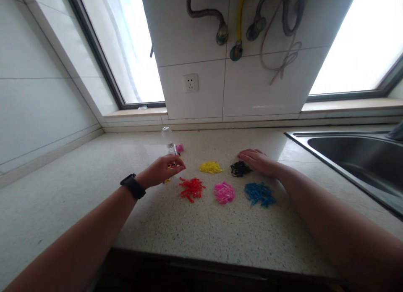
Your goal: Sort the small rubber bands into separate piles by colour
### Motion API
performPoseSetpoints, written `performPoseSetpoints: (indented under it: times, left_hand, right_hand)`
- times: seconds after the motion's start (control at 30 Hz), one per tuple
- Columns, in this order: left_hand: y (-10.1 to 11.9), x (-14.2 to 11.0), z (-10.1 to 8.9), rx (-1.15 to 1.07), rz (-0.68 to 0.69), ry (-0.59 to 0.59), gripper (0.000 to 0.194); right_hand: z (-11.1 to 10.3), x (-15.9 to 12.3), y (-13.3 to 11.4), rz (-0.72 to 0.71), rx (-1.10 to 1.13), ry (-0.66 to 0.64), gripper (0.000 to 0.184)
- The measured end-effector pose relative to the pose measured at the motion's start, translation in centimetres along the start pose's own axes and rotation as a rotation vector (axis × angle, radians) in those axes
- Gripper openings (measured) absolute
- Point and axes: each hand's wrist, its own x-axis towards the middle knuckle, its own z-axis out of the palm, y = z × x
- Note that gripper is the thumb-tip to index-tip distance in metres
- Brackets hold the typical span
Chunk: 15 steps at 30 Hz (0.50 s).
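My left hand [165,169], with a black watch on the wrist, curves around a small group of mixed coloured bits [171,165], thumb and fingers apart. A few yellow ones show below it. Right of it lies a red pile [191,188] of small strips, perhaps rubber bands. My right hand [258,162] lies flat, fingers stretched out, at the edge of a black pile [240,169]. Between the hands is a yellow pile [210,167]. Nearer to me are a pink pile [224,193] and a blue pile [260,194].
Behind my left hand are a clear bottle-like container [167,137] and a small pink object [179,148]. A steel sink [302,136] is set into the counter at right. The tiled wall has a socket [190,82] and hoses [222,33]. The counter's front edge runs below the piles.
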Motion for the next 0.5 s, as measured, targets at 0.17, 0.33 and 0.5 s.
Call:
performPoseSetpoints:
  times: [0.17, 0.33, 0.5]
  left_hand:
    - [-4.7, -0.7, -1.5, 0.17, -0.13, 0.256, 0.034]
    - [-10.1, -2.0, -3.1, 0.2, -0.283, 0.365, 0.039]
    - [-11.6, -2.3, -3.7, 0.135, -0.34, 0.42, 0.048]
  right_hand:
    - [-0.1, 0.0, -0.1, 0.031, 0.042, -0.029, 0.055]
    - [0.1, 0.1, 0.2, 0.011, 0.031, -0.02, 0.055]
    - [0.4, 0.1, 0.4, 0.031, 0.012, -0.014, 0.056]
